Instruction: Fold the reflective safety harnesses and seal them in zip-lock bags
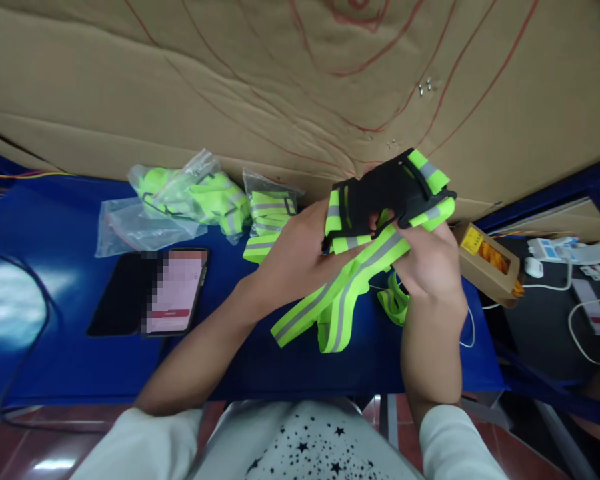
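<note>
Both hands hold up a reflective strap vest [375,257] above the blue table: neon yellow-green webbing with grey stripes, gathered around a black panel [387,190] with slots and buckle-like edges. My left hand [303,243] grips the left side of the bundle, its fingers mostly hidden behind the panel. My right hand [427,257] is closed on the lower right of the panel, where the straps bend; a fingertip shows through a gap in the black part. Loose strap ends hang below and between the hands. Another piece of strap [395,303] lies on the table by my right wrist.
Clear bags of similar straps [195,197] and a smaller bag [270,210] lie against the cardboard wall [230,87]. A lit phone [177,293] in an open black case rests on the blue table [45,220]. A cardboard box [487,260] and white cables are to the right.
</note>
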The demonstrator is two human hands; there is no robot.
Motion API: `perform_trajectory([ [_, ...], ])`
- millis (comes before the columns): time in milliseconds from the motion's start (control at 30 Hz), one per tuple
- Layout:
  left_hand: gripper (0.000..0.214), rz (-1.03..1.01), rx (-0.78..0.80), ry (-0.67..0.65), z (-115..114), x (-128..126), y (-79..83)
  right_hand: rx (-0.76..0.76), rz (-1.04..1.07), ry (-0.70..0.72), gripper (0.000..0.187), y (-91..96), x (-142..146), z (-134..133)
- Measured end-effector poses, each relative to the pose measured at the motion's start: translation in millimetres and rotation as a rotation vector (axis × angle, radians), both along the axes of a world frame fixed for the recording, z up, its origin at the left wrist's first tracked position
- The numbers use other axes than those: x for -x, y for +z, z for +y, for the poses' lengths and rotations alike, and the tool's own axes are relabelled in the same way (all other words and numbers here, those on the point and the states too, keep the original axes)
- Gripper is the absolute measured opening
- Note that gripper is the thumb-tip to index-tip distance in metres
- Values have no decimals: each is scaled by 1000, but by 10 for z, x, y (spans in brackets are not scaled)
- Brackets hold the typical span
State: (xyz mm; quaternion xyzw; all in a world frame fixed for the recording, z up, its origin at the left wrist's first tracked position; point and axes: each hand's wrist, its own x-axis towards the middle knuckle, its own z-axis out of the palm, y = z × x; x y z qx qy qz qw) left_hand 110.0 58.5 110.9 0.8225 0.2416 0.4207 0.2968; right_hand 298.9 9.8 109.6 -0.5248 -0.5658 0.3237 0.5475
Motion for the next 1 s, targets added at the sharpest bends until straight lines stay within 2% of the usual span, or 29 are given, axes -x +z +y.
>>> perform_trajectory([
  [100,23,-89,108,-89,46,53,-14,-45,-21,29,22,-5,-38,-1],
  [233,25,-212,299,-133,22,33,-16,-27,-83,153,33,17,-2,2],
  [300,25,-225,291,-86,12,14,-39,-44,-78,145,32,15,29,4],
  [433,23,-119,204,-2,83,50,-110,-63,8,120,25,2,56,6],
  [567,29,-132,276,-14,122,77,-99,-39,118,110,24,13,113,0],
  [667,35,-144,343,-71,85,19,-75,-114,-20,49,21,23,200,7],
  [733,40,-144,389,-135,77,-19,-84,-118,-147,24,24,42,234,19],
  [833,35,-167,457,-205,117,-17,-102,-90,-320,53,26,125,200,22],
  [867,32,-158,474,-222,138,1,-97,-88,-363,53,33,170,168,11],
  [967,29,-74,474,-272,184,77,-58,-126,-433,-17,80,324,64,-68],
  [1000,27,-43,462,-292,191,97,-48,-140,-462,-27,89,368,39,-102],
])
